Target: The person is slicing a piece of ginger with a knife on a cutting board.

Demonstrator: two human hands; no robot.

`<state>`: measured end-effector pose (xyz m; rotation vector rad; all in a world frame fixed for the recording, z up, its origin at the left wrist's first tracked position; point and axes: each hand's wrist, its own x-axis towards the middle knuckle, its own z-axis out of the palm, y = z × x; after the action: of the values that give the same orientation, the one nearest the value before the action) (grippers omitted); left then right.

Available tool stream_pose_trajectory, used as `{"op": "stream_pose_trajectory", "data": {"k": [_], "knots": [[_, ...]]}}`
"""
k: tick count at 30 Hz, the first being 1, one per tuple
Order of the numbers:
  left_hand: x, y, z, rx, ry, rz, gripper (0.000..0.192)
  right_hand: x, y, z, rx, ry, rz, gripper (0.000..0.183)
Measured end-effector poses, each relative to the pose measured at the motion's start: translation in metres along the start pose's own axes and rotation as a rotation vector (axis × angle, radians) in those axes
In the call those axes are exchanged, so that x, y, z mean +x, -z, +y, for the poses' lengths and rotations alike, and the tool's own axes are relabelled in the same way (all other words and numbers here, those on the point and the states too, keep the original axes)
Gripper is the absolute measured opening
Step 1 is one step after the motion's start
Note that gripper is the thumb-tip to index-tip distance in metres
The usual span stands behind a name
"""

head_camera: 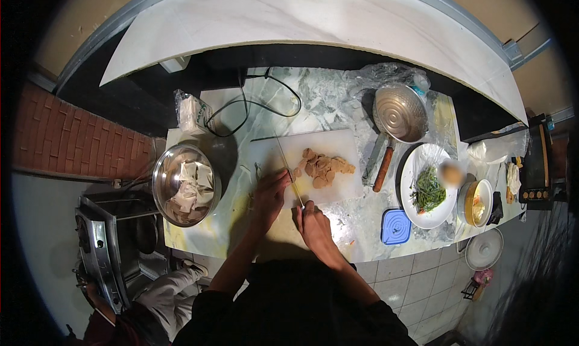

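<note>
A long-bladed knife [285,159] is in my right hand [315,225], its blade pointing away from me across a white plastic cutting board [348,142]. To the left of the blade, my left hand [270,197] rests at the board with its fingertips close to the edge; whether they pinch a piece of food cannot be seen. Thin brown slices [323,167] lie in a loose pile on the board, right of the blade. Small green scraps [258,169] are near the board's left side.
Left stands a steel bowl [156,183] of pale, folded-looking pieces. Right are a saucepan [400,113], a white plate [407,183] with green strips, a blue lid [396,227] and a yellow-and-white bowl [472,203]. A black cable [249,103] lies behind. Another person [158,301] is at the stove, lower left.
</note>
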<state>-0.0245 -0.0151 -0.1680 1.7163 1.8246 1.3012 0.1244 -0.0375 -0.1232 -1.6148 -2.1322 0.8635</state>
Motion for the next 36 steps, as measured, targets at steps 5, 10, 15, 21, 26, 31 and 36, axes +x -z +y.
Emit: {"op": "stream_pose_trajectory", "data": {"k": [5,10,15,21,26,31,36], "knots": [[0.004,0.002,0.004,0.021,-0.053,0.017,0.022,0.0,-0.004,0.003,-0.026,0.015,0.009,0.028],[0.004,0.001,0.002,0.031,-0.093,0.027,0.022,0.002,-0.004,0.0,-0.041,-0.022,-0.021,0.029],[0.001,-0.002,-0.001,0.03,-0.028,0.013,0.018,0.003,-0.006,0.0,-0.059,-0.064,-0.059,0.031],[0.007,0.001,0.009,0.039,-0.084,0.036,0.015,0.004,-0.015,0.008,-0.078,-0.032,-0.018,0.03],[0.001,-0.002,-0.002,0.017,-0.074,0.033,0.017,0.005,-0.017,0.007,-0.145,-0.076,-0.06,0.03],[0.002,-0.002,0.0,-0.008,-0.056,0.031,0.019,0.007,-0.017,0.01,-0.134,-0.036,-0.032,0.03],[-0.001,-0.007,-0.005,-0.029,0.005,0.031,0.02,0.014,-0.015,0.004,-0.152,-0.038,-0.011,0.03]]}}
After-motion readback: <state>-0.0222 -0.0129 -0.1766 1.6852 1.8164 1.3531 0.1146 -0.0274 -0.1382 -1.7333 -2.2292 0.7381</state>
